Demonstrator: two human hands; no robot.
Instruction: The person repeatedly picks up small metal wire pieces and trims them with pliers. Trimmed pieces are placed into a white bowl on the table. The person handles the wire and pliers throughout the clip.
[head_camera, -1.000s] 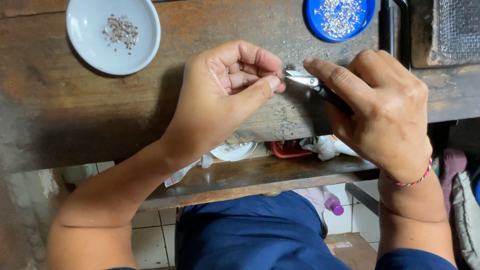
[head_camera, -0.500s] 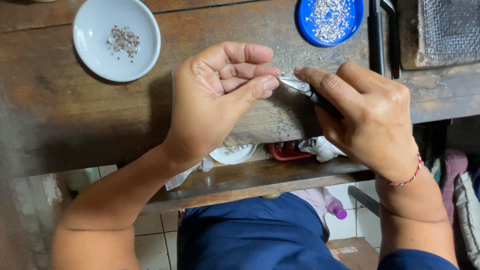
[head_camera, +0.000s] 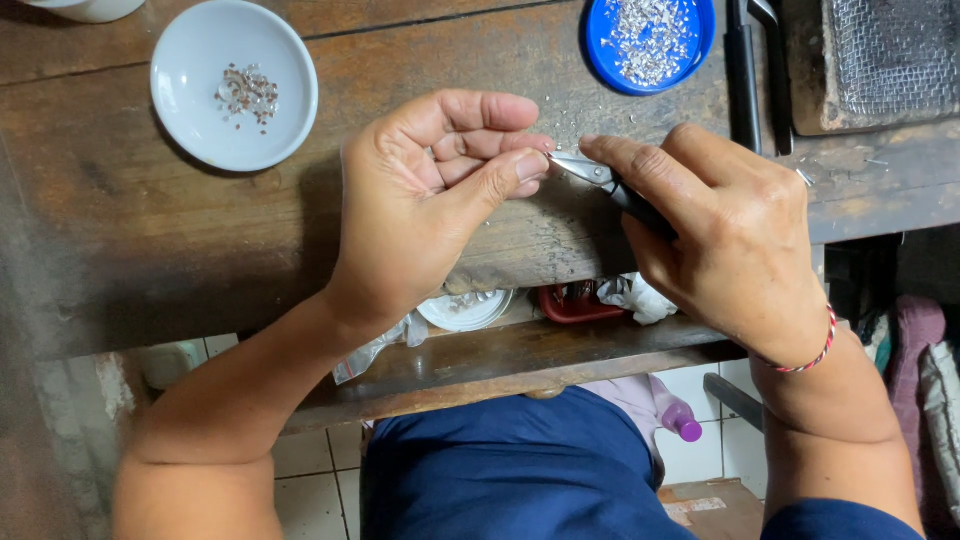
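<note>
Pliers tip meets pinched fingertips
Left hand (head_camera: 420, 200) pinches something tiny; right hand (head_camera: 720, 240) grips pliers (head_camera: 600, 180); a slip could drop it.

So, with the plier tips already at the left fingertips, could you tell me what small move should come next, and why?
Probably a gentle squeeze of the pliers. Their tips meet the pinch of the left hand, where thumb and forefinger press together on something too small to see. The right hand grips the handles, so closing on that spot seems likely before anything goes to the white dish.
</note>
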